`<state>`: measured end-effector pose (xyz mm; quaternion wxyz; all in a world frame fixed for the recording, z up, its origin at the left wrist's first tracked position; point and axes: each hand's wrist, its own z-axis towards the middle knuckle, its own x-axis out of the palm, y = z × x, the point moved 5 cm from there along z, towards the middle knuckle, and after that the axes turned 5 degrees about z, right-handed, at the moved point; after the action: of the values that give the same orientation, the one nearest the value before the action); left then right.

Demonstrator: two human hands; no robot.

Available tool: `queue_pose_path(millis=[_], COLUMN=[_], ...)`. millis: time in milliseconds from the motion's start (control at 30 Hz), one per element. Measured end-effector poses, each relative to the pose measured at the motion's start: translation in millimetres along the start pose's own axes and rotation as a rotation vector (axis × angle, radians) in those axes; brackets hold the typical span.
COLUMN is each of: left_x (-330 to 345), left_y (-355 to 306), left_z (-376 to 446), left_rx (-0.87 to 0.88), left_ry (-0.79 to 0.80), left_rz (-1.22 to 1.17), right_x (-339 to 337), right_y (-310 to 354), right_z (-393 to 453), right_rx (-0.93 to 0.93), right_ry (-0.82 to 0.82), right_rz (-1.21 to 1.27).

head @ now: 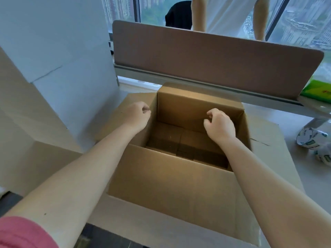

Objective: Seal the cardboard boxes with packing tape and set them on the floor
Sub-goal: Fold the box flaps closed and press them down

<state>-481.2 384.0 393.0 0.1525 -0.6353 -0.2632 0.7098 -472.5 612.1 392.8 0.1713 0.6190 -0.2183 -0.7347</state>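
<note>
Open cardboard box [172, 178] sitting mid-frame, smaller brown boxes [180, 145] lying inside. Left hand [137, 116] and right hand [219, 127] hovering curled, gripping nothing.

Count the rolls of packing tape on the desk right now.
2. One tape roll lies on the desk right of the open box; a second roll sits just beyond it, cut off by the frame edge. More may lie out of view.

Brown desk divider panel [215, 58] across a pale desk [290, 122]; behind the divider, tall windows [304, 18] showing daylight and city buildings; left of it, a white pillar [62, 42].
</note>
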Motion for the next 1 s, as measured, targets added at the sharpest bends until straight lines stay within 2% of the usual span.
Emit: queue_pose_path(millis=[100,233,367,500,567,867,1000], left_x=[-26.6,-76.5,-122.5,-173.1,-190.4,-212.5,-221.7], left_y=[13.0,39.1,68.1,89.1,92.1,116.3,129.3], left_z=[-14.9,-41.1,-57.3,-63.1,-60.6,-8.2,2.4], left_rx=[-0.071,-0.193,-0.301,-0.385,-0.39,-0.241,-0.182], left_ry=[-0.101,-0.293,-0.458,-0.763,-0.838,-0.675,-0.659], left_rz=[-0.072,-0.09,-0.181,-0.19,-0.171,-0.258,-0.247], right_x=[4.0,18.7,36.7,51.0,55.7,79.3,85.1], right_y=[35.6,90.7,138.6,182.3,200.5,246.6,261.0], right_z=[-2.3,-1.0,-1.7,4.9,10.3,39.7,52.4], right_rx=[-0.073,-0.157,-0.2,-0.222,-0.236,-0.219,-0.196], right_ry=[0.035,0.155,0.253,0.309,0.31,0.28,0.262], right_rz=[0.237,0.387,0.48,0.537,0.545,0.565,0.606])
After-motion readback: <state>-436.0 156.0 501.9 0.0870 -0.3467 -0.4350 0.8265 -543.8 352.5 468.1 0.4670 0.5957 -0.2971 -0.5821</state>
